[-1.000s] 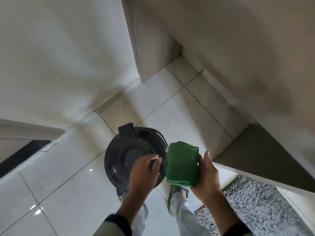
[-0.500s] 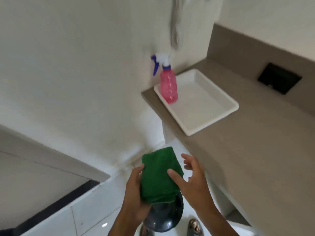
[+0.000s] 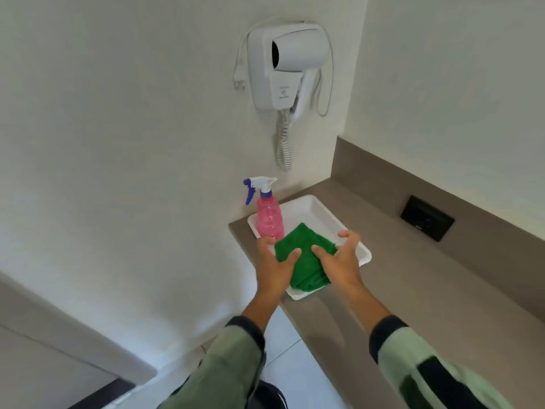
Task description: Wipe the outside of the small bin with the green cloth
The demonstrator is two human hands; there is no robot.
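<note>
The folded green cloth (image 3: 306,261) lies over the near part of a white tray (image 3: 321,208) on the counter. My left hand (image 3: 272,268) grips the cloth's left edge, thumb on top. Just right of the cloth is my right hand (image 3: 343,259), its fingers spread and only the thumb touching the fabric. Only a dark sliver of the small bin (image 3: 272,395) shows, on the floor at the bottom edge between my sleeves.
A pink spray bottle (image 3: 269,216) with a blue trigger stands in the tray's far left corner, close to my left hand. The grey-brown counter (image 3: 442,290) runs to the right, with a black socket (image 3: 427,218) in its backsplash. A white hair dryer (image 3: 292,63) hangs on the wall above.
The view has lifted from the bin on the floor to the counter. The cloth passed from my right hand to my left and now rests over the tray.
</note>
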